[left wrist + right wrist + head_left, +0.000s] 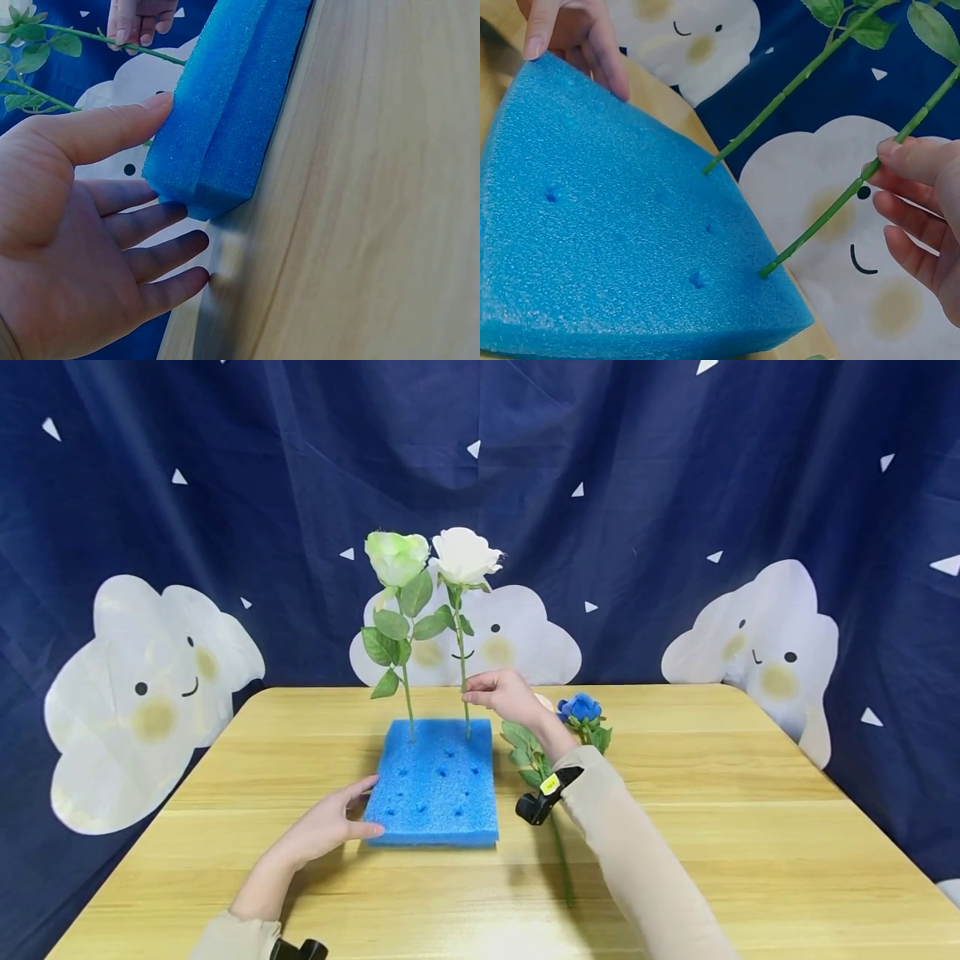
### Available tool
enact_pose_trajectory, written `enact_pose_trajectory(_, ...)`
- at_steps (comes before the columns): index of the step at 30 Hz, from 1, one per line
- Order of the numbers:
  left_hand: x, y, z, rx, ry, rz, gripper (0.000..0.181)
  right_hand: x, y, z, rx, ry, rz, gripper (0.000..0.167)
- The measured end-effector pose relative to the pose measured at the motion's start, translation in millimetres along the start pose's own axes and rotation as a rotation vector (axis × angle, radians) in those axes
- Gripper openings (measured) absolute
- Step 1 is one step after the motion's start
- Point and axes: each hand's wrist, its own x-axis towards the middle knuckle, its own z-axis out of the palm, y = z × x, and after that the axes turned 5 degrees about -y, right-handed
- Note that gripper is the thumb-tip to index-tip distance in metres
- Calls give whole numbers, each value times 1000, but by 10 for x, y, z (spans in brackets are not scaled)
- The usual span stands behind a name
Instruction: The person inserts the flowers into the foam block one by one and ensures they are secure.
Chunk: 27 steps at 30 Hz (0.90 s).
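A blue foam block with several small holes lies on the table. Two artificial roses stand in its far edge: a pale green rose on the left and a white rose on the right. My right hand pinches the white rose's green stem between thumb and index finger, a little above the foam; the stem's lower end meets the block. My left hand rests at the block's left side, thumb at its near corner and fingers spread along the edge, fairly straight in the left wrist view.
Right of the block, partly under my right forearm, lie a blue rose and another flower with green leaves, its pale bloom mostly hidden. A dark blue curtain with cloud faces hangs behind the wooden table.
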Motion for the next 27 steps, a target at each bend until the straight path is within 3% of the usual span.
enact_pose_trajectory(6, -3, -3, -7, -9, 6, 2, 84, 18, 12, 13, 33, -12, -6, 18)
enact_pose_trajectory(13, 1, -8, 4, -4, 9, -16, 85, -4, 24, -54, 104, -74, 59, 23)
enact_pose_trajectory(27, 17, -17, 4, -4, 7, -9, 84, -101, 83, -227, 125, -118, 40, 29)
